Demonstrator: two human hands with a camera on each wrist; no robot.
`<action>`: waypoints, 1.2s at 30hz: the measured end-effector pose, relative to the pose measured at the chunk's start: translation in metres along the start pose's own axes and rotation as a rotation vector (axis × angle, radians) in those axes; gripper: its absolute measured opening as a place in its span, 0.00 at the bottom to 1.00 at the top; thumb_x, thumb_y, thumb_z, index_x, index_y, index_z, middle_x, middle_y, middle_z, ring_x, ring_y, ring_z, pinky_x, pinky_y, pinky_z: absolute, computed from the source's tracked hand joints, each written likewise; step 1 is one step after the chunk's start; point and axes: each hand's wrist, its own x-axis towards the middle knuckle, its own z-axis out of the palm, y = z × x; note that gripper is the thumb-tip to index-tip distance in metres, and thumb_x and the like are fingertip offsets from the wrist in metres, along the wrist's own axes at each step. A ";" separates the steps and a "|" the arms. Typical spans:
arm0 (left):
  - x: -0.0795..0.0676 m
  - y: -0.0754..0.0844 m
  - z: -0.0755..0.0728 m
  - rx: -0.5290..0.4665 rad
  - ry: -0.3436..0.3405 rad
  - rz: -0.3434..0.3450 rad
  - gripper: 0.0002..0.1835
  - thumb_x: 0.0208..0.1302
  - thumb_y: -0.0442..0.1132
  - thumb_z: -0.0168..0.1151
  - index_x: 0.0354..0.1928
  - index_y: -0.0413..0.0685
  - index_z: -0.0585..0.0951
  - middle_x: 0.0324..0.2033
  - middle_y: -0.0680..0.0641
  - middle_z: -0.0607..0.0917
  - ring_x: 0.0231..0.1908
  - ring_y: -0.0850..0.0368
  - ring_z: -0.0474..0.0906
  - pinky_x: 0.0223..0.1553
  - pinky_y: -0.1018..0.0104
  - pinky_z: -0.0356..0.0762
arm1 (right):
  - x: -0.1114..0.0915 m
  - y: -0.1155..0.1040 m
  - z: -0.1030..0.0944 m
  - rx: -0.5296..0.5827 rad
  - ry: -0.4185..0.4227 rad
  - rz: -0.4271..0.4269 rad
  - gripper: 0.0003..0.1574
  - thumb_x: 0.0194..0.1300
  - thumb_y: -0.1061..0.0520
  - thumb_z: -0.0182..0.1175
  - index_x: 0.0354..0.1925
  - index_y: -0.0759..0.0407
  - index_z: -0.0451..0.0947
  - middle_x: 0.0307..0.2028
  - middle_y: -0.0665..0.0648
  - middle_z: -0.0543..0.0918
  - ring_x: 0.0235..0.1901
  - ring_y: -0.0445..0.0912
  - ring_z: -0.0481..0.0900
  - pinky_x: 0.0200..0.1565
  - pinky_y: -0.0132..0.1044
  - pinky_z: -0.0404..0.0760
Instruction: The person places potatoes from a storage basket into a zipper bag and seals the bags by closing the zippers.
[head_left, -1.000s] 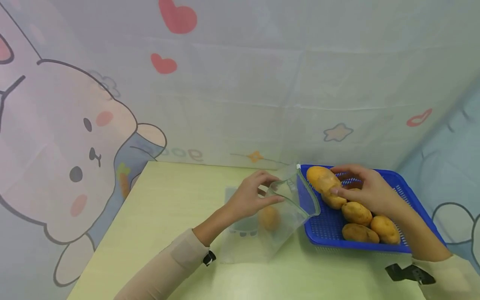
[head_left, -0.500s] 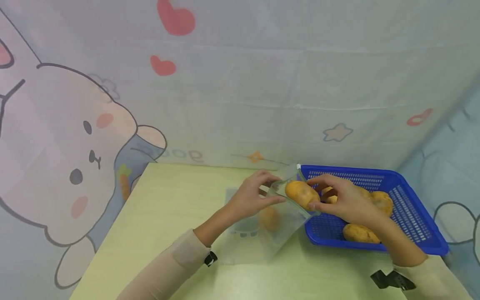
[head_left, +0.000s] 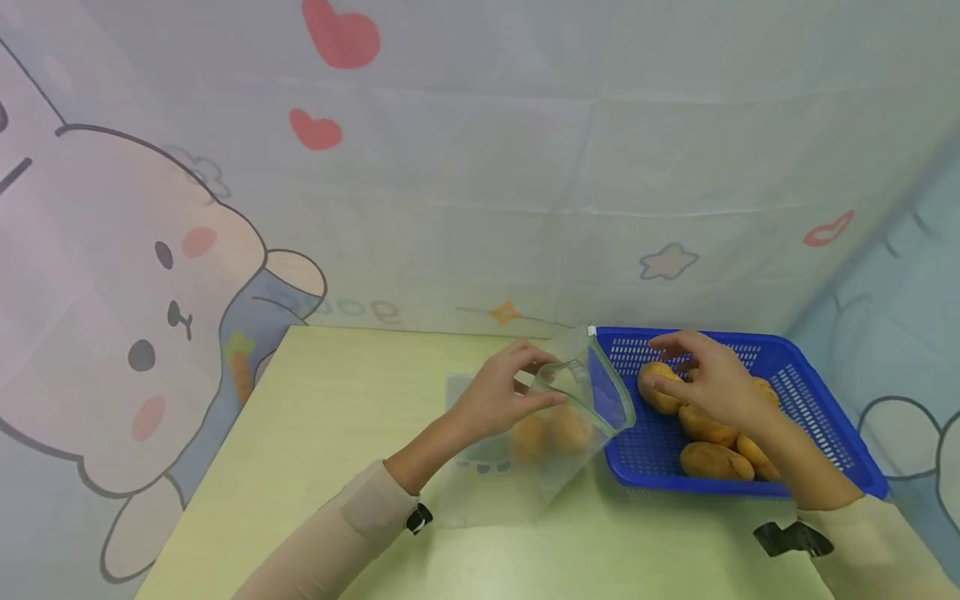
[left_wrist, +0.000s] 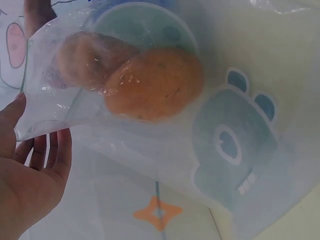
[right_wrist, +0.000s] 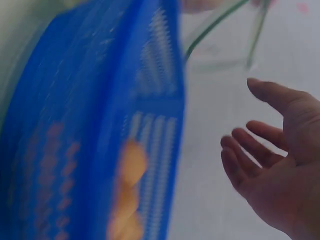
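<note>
My left hand [head_left: 498,390] pinches the edge of a clear zip bag [head_left: 555,479] and holds its mouth spread toward the right. Two potatoes lie inside, one [left_wrist: 155,85] overlapping the other [left_wrist: 90,59] in the left wrist view. A pale green cartoon print shows on the plastic. Over the blue plastic basket [head_left: 675,485], my right hand [head_left: 716,379] has its fingers apart and loosely bent, holding nothing. Below it are several potatoes, one [head_left: 658,389] by the basket's left side and another [head_left: 716,461] at the front; hand and forearm partly hide the rest.
The pale yellow table [head_left: 360,375] carries both bag and basket. Behind it hangs a light cloth [head_left: 480,183] printed with hearts and a rabbit, close to the basket's back rim. The cloth continues along the right side.
My right hand carried a potato left from the basket into the bag's mouth, released it and moved back right over the basket. A second potato now lies in the bag. My left hand stayed put.
</note>
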 end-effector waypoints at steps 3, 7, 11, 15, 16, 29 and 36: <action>0.001 0.000 0.002 -0.013 -0.005 0.002 0.25 0.67 0.45 0.76 0.62 0.47 0.83 0.49 0.53 0.80 0.55 0.57 0.78 0.47 0.69 0.85 | -0.003 0.030 -0.001 -0.065 -0.047 0.076 0.35 0.70 0.50 0.74 0.65 0.69 0.77 0.59 0.71 0.81 0.55 0.66 0.80 0.51 0.63 0.82; 0.001 0.001 0.004 -0.027 -0.014 0.001 0.25 0.68 0.46 0.76 0.63 0.47 0.83 0.50 0.52 0.80 0.55 0.56 0.78 0.47 0.69 0.85 | -0.017 0.065 0.000 -0.161 -0.168 0.146 0.41 0.67 0.46 0.75 0.63 0.74 0.76 0.58 0.76 0.78 0.55 0.71 0.77 0.51 0.68 0.80; 0.000 0.001 0.005 -0.030 -0.011 -0.002 0.25 0.67 0.46 0.77 0.62 0.47 0.83 0.50 0.53 0.80 0.55 0.56 0.78 0.47 0.69 0.85 | -0.029 0.085 0.002 -0.243 -0.193 0.163 0.43 0.64 0.42 0.77 0.62 0.71 0.79 0.52 0.72 0.82 0.52 0.69 0.79 0.46 0.66 0.80; -0.001 0.000 0.005 -0.035 -0.013 0.000 0.24 0.67 0.46 0.77 0.62 0.47 0.83 0.49 0.54 0.80 0.55 0.56 0.78 0.46 0.69 0.86 | -0.034 0.090 0.002 -0.302 -0.162 0.107 0.38 0.61 0.40 0.79 0.54 0.69 0.83 0.45 0.66 0.84 0.44 0.63 0.81 0.41 0.62 0.80; -0.001 -0.001 0.005 -0.037 -0.013 0.000 0.24 0.67 0.46 0.77 0.62 0.47 0.83 0.49 0.54 0.80 0.55 0.56 0.78 0.46 0.69 0.86 | -0.035 0.090 0.002 -0.315 -0.158 0.088 0.35 0.60 0.40 0.79 0.51 0.67 0.84 0.43 0.64 0.83 0.42 0.62 0.81 0.40 0.61 0.80; -0.001 0.002 0.005 -0.028 -0.007 -0.005 0.25 0.67 0.45 0.77 0.63 0.47 0.83 0.50 0.52 0.80 0.55 0.56 0.78 0.47 0.68 0.86 | -0.047 0.091 0.003 -0.267 -0.101 0.044 0.28 0.61 0.50 0.80 0.51 0.65 0.83 0.43 0.61 0.83 0.43 0.57 0.81 0.44 0.56 0.80; -0.001 0.001 0.005 -0.032 -0.004 -0.004 0.25 0.67 0.44 0.77 0.62 0.47 0.83 0.49 0.53 0.80 0.55 0.56 0.78 0.46 0.69 0.86 | -0.026 0.051 -0.011 -0.097 0.037 0.003 0.26 0.63 0.54 0.79 0.54 0.63 0.81 0.47 0.59 0.84 0.45 0.54 0.82 0.39 0.39 0.85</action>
